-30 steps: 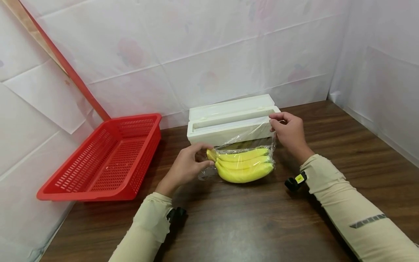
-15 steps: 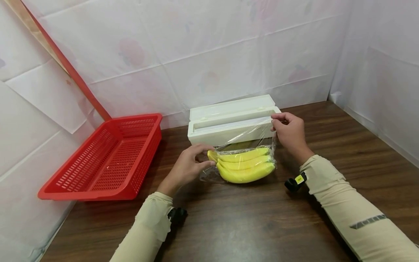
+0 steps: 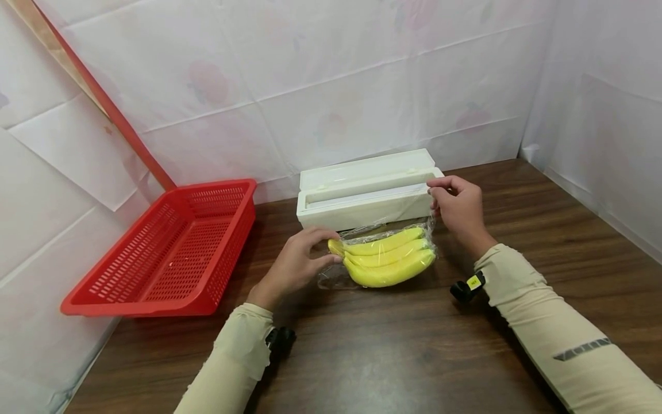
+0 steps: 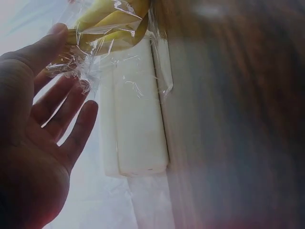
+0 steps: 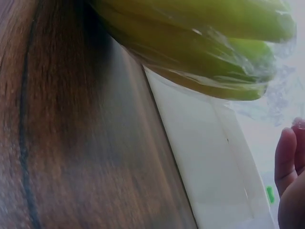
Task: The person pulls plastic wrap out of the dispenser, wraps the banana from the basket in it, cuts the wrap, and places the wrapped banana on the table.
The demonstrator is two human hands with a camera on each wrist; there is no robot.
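Note:
A bunch of yellow bananas (image 3: 388, 261), loosely covered in clear plastic wrap (image 3: 430, 230), is held over the brown table in front of the white box. My left hand (image 3: 297, 261) pinches the stem end of the bunch through the wrap; in the left wrist view its other fingers (image 4: 78, 129) spread out below the crumpled film. On the right, my right hand (image 3: 457, 207) pinches a gathered edge of the wrap beyond the banana tips. The right wrist view shows film drawn tight around the bananas (image 5: 209, 52), with fingertips (image 5: 286, 152) at the frame's edge.
Behind the bananas stands a long white box (image 3: 362, 213), its lid (image 3: 367, 167) raised and a white roll (image 3: 369, 195) inside. A red perforated basket (image 3: 207, 287) sits at the left, near the wall. White patterned sheeting (image 3: 331, 86) lines the back and sides.
The sheet of film stretched up from the bananas toward my right hand has come down and bunched behind them. The tips of the bananas have risen slightly. Both hands have barely moved.

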